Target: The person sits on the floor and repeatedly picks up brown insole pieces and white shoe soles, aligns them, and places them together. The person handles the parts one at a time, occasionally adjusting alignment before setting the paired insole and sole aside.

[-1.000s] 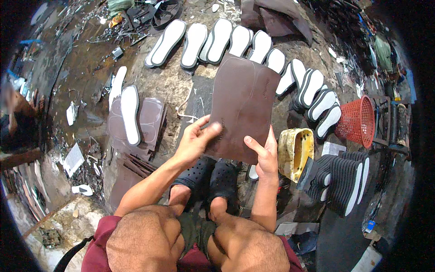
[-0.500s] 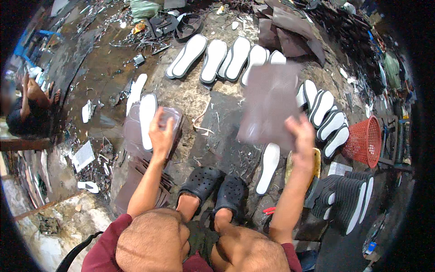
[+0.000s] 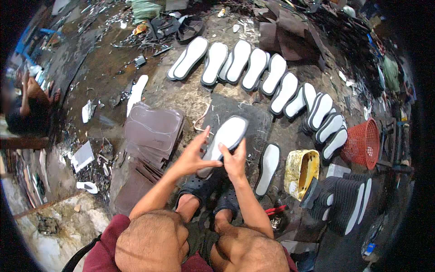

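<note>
A white-topped shoe sole [image 3: 228, 133] with a dark rim is tilted over the dark mat, above my clogs. My right hand [image 3: 234, 162] grips its right edge, thumb on the white face. Beside its left edge is my left hand [image 3: 192, 154], open with fingers and thumb spread; its thumb overlaps the sole's lower end, and I cannot tell if it touches. To the left lies a stack of brown sheets [image 3: 152, 129], the top one marked with sole outlines. Another white-topped sole [image 3: 268, 167] lies to the right of the mat.
White-topped soles [image 3: 240, 59] lie in a curved row beyond the dark mat [image 3: 247, 111]. At right stand a yellow container [image 3: 297, 174], a red basket [image 3: 362, 143] and stacked black soles [image 3: 346, 204]. Brown sheets [image 3: 287, 38] are heaped at the back. Another person [image 3: 31, 97] sits far left.
The sole has moved from the brown stack to the middle, into my right hand. The blurred brown sheet near my right hand is no longer there. Both hands have come together.
</note>
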{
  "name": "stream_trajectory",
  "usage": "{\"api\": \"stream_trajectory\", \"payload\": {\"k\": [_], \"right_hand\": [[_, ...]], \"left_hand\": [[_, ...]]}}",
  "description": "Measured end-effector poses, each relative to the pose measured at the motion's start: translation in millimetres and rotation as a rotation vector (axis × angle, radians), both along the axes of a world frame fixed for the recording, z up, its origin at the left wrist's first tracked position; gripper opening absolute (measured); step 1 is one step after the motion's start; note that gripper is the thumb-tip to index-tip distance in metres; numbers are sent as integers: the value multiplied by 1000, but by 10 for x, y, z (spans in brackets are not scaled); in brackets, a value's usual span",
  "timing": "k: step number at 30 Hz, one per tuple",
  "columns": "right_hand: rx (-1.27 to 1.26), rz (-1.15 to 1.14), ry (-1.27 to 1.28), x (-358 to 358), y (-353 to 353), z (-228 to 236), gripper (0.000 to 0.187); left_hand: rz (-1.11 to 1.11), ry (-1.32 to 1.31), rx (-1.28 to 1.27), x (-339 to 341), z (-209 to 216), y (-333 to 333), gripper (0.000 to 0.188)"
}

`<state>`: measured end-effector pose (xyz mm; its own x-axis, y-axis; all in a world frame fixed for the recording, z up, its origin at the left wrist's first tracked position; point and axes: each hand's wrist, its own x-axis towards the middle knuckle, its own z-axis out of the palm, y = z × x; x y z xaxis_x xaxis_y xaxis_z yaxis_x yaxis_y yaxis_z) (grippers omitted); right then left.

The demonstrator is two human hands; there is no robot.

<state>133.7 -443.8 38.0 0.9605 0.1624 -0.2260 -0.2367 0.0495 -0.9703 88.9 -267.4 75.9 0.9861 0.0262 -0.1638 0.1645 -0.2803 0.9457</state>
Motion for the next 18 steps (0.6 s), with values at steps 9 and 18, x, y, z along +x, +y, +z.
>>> {"api": "stream_trajectory", "payload": {"k": [9,18], "right_hand": [[-394,-278,69,57,-1757,237,72],[-854,-403,-443,-341,-1275,202,44]], "left_hand": [[695,338,1037,-269,-1143,2697,54],[745,348,984,-190,-961,2354,45]]}}
